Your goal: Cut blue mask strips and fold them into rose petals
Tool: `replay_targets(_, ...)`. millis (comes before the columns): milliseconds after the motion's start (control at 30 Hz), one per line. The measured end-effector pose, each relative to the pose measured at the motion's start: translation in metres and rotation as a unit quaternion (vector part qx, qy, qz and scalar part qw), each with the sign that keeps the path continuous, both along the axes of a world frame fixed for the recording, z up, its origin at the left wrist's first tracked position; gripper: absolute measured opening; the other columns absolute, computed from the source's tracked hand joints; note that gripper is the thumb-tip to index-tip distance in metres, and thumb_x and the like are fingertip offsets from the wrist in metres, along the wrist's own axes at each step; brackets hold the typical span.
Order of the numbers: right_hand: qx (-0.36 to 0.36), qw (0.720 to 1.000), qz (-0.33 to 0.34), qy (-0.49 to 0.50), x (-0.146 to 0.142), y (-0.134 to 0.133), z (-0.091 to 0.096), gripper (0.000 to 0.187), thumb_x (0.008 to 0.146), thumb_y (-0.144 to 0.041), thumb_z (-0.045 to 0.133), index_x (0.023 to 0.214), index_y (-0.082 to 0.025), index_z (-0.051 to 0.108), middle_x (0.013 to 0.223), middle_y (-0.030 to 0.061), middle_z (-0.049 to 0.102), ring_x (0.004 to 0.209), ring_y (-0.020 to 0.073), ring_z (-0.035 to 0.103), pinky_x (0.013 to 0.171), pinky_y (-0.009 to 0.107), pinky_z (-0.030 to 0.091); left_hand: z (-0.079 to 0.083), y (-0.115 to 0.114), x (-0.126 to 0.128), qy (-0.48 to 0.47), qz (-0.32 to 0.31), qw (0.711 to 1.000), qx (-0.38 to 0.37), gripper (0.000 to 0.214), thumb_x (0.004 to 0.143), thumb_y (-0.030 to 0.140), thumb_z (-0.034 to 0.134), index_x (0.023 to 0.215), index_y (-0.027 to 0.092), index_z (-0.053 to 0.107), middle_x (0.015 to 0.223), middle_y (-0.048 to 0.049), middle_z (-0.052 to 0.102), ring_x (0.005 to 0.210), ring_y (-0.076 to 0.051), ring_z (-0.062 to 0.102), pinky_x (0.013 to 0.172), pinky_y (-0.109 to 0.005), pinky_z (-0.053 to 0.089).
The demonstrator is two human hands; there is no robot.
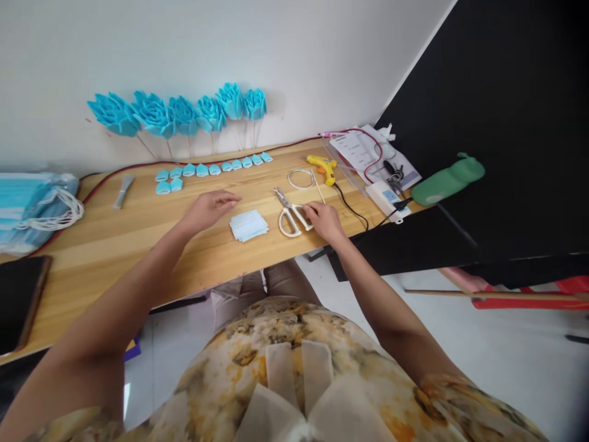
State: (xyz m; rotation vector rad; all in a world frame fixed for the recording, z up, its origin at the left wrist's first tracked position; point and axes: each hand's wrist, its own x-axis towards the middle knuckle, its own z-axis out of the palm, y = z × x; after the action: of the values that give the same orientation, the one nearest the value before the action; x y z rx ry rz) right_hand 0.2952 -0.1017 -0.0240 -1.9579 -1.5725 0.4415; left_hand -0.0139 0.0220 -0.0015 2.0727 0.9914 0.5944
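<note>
My left hand [208, 210] is just above the table, fingers stretched out to the right, with nothing seen in it. Beside its fingertips lies a small stack of pale blue fabric squares [249, 225]. To the right of the stack, scissors with white handles [289, 226] lie flat, blades pointing away from me. My right hand [326, 221] has its fingers curled at the right handle loop of the scissors. Farther back are rows of folded blue petals [202, 170]. Several blue fabric flowers on sticks [154, 115] lean against the wall.
A yellow glue gun [324, 169], a coil of white wire [300, 178] and a thin stick [318, 187] lie behind the scissors. At right are a power strip [387, 199] and a green bottle [448, 179]. Packaged masks [27, 202] and a dark tablet [21, 301] sit at left.
</note>
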Motion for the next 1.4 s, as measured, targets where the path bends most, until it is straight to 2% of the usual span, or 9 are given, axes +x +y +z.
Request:
replay_targets(233,0.056,0.990,0.021,-0.127,-0.009,-0.003,0.001,0.033,0.098,-0.029,0.044,0.106,-0.017,0.074,0.105,0.0120,0.071,0.099,0.0251,0.061,0.089,0.035,0.045,-0.001,-0.005,0.018,-0.024,-0.058,0.998,0.004,0.049,0.088,0.058,0.057,0.108,0.017,0.075,0.118,-0.0114,0.073,0.109,-0.026,0.067,0.099,-0.041,0.051)
replay_targets(400,0.074,0.981,0.065,-0.168,-0.023,0.004,0.006,0.039,0.099,-0.032,0.043,0.127,-0.017,0.066,0.122,0.0138,0.067,0.115,0.0273,0.058,0.102,0.041,0.044,-0.004,-0.008,0.013,0.000,-0.091,0.996,0.022,0.047,0.091,0.056,0.052,0.108,0.019,0.075,0.116,-0.0105,0.074,0.106,-0.025,0.068,0.098,-0.037,0.050)
replay_targets(600,-0.021,0.975,0.121,-0.185,-0.034,0.021,0.007,0.067,0.098,-0.054,0.043,0.151,-0.013,0.041,0.161,0.0174,0.032,0.151,0.0347,0.026,0.120,0.056,0.020,-0.004,-0.015,0.000,-0.003,-0.057,0.998,-0.004,0.045,0.091,0.054,0.053,0.105,0.017,0.074,0.115,-0.0110,0.074,0.106,-0.025,0.068,0.097,-0.038,0.050)
replay_targets(767,-0.047,0.973,0.141,-0.174,-0.040,0.028,0.004,0.068,0.099,-0.058,0.035,0.156,-0.020,0.033,0.164,0.0128,0.029,0.153,0.0305,0.022,0.122,0.056,0.015,-0.004,-0.015,-0.001,-0.008,-0.056,0.998,-0.015,0.043,0.090,0.053,0.054,0.102,0.018,0.075,0.113,-0.0109,0.075,0.104,-0.026,0.068,0.097,-0.040,0.051)
replay_targets(967,-0.034,0.972,0.146,-0.178,-0.045,0.030,0.003,0.065,0.100,-0.056,0.035,0.153,-0.019,0.038,0.163,0.0124,0.031,0.152,0.0305,0.025,0.123,0.055,0.015,-0.006,-0.014,-0.001,-0.009,-0.061,0.998,-0.011,0.040,0.090,0.050,0.053,0.100,0.019,0.075,0.110,-0.0100,0.075,0.101,-0.025,0.069,0.094,-0.039,0.052)
replay_targets(1067,0.023,0.979,0.120,-0.163,-0.040,0.023,0.009,0.059,0.100,-0.052,0.038,0.148,-0.018,0.046,0.157,0.0138,0.041,0.147,0.0289,0.035,0.120,0.051,0.025,-0.007,-0.014,-0.001,-0.011,-0.061,0.998,-0.010,0.040,0.090,0.049,0.052,0.101,0.018,0.075,0.110,-0.0106,0.075,0.102,-0.025,0.069,0.093,-0.039,0.052)
replay_targets(1167,0.064,0.982,0.074,-0.159,-0.034,0.007,0.016,0.048,0.099,-0.045,0.045,0.136,-0.017,0.059,0.134,0.0144,0.063,0.125,0.0286,0.055,0.108,0.044,0.042,-0.007,-0.014,0.000,-0.012,-0.059,0.998,-0.007,0.040,0.090,0.049,0.052,0.101,0.019,0.075,0.110,-0.0103,0.075,0.101,-0.025,0.069,0.093,-0.039,0.052)
replay_targets(1267,0.025,0.981,0.078,-0.176,-0.033,-0.012,0.019,0.042,0.096,-0.038,0.051,0.131,-0.017,0.062,0.110,0.0122,0.069,0.104,0.0281,0.062,0.094,0.041,0.049,-0.008,-0.013,0.000,-0.010,-0.060,0.998,0.001,0.040,0.090,0.050,0.052,0.100,0.019,0.076,0.108,-0.0101,0.076,0.100,-0.025,0.069,0.092,-0.039,0.052)
replay_targets(1400,-0.010,0.976,0.061,-0.208,-0.037,-0.024,0.017,0.048,0.090,-0.035,0.061,0.135,-0.021,0.058,0.117,0.0129,0.066,0.106,0.0293,0.062,0.089,0.040,0.051,-0.009,-0.013,0.000,-0.008,-0.062,0.998,0.004,0.040,0.090,0.052,0.053,0.100,0.021,0.076,0.107,-0.0085,0.076,0.099,-0.024,0.069,0.091,-0.038,0.052)
